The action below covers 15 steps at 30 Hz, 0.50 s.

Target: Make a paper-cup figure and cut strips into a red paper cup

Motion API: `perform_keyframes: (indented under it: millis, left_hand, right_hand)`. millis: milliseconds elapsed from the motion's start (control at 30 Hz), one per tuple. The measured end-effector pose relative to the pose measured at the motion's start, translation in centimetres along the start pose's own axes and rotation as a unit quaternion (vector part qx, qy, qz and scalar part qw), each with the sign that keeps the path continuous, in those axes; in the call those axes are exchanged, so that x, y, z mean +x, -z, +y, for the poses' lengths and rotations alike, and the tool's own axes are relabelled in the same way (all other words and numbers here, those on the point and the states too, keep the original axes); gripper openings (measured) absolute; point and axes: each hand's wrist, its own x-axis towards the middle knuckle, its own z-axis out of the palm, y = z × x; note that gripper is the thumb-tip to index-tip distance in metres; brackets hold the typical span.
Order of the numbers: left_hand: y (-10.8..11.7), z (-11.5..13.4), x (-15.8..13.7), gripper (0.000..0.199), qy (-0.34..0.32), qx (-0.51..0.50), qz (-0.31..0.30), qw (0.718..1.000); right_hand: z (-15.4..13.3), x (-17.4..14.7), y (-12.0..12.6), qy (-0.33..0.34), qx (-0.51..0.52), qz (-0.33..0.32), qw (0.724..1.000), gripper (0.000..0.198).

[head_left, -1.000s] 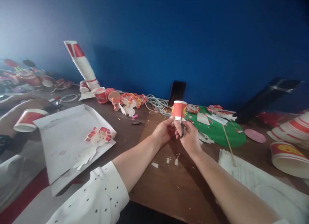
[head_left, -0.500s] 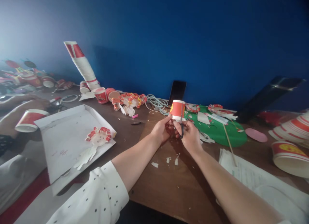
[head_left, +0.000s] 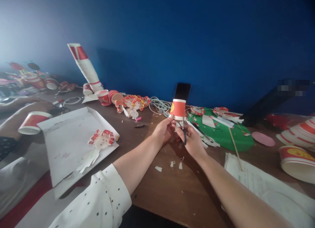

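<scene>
My left hand (head_left: 164, 131) is closed on the lower part of a red and white paper cup (head_left: 178, 109) with a yellow mark. The cup is held up over the table, partly in front of a dark phone. In my right hand (head_left: 193, 141) is a pair of scissors (head_left: 183, 136), its dark handles around my fingers and its blades pointing up beside the cup's right edge. Whether the blades touch the paper I cannot tell. White paper scraps (head_left: 171, 164) lie on the brown table (head_left: 169, 195) below my hands.
Phone (head_left: 182, 90) leans on the wall. A green round sheet (head_left: 221, 139) and papers (head_left: 261, 185) lie right, with paper cups (head_left: 295, 160) beyond. At left, a white box lid (head_left: 69, 146) holds a paper doll (head_left: 101, 141); a co-worker's hand (head_left: 31, 108) is near another cup (head_left: 34, 122).
The cup has shifted slightly left and up, away from the scissors. My right hand stays close by with the scissors, and the view has drifted a little.
</scene>
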Motion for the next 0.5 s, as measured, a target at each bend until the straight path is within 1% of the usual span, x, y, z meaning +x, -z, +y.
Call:
perform_keyframes:
  millis: [100,200,433,500]
  left_hand:
    - [0.2,0.3,0.5,0.008,-0.051,-0.023,0.024,0.998]
    - [0.4,0.5,0.8,0.008,-0.077,-0.028,0.039,0.996]
    - [0.3,0.6,0.9,0.008,-0.087,-0.034,0.049,0.994]
    - [0.1,0.6,0.8,0.007,-0.079,-0.040,0.065,0.994]
  right_hand:
    - [0.7,0.0,0.1,-0.013,-0.004,-0.035,0.999,0.039]
    - [1.2,-0.1,0.0,-0.017,-0.004,-0.049,0.999,0.037]
    - [0.8,-0.2,-0.1,-0.034,0.005,-0.048,0.998,0.040]
    - [0.8,-0.1,-0.2,-0.033,0.005,-0.050,0.998,0.040]
